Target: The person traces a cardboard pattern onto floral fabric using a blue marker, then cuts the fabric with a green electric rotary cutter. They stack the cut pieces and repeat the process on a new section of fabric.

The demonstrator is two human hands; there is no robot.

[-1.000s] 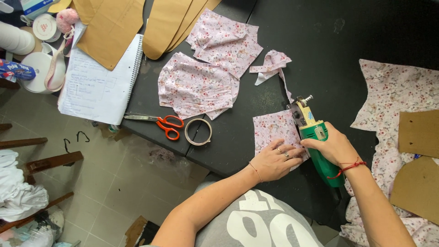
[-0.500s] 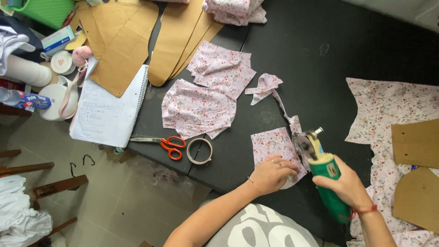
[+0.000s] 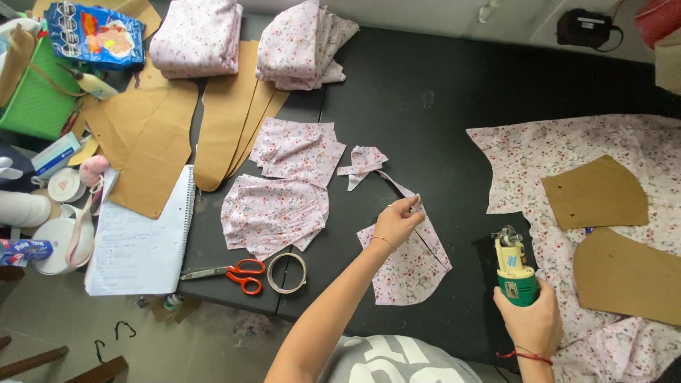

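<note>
Left hand point(image 3: 399, 221): fingers pinched together on a narrow trimmed strip point(image 3: 397, 186) of floral fabric, at the upper corner of a cut floral fabric piece point(image 3: 404, 268). The piece lies flat on the black table point(image 3: 418, 106), directly in front of the person; the forearm crosses its lower left edge.

Right hand point(image 3: 530, 323): closed around the green body of a handheld electric fabric cutter point(image 3: 512, 269). The cutter points away from the person, its yellow head and blade end uppermost. It sits just beside the left edge of a large floral fabric sheet point(image 3: 539, 145), well apart from the cut piece. A red cord is tied around the right wrist.

On the large sheet lie two brown cardboard patterns point(image 3: 594, 193), one above the other.

Left of the cut piece: a roll of tape point(image 3: 286, 272), and touching it orange-handled scissors point(image 3: 225, 272). Above these lie two stacks of cut floral pieces point(image 3: 277, 213), with a small fabric scrap point(image 3: 363, 162) to their right.

Further left: a spiral notebook point(image 3: 138, 237) and several long cardboard patterns point(image 3: 159, 142). At the far edge of the table stand two folded fabric bundles point(image 3: 198, 35). A green basket point(image 3: 35, 103) occupies the upper left corner.
</note>
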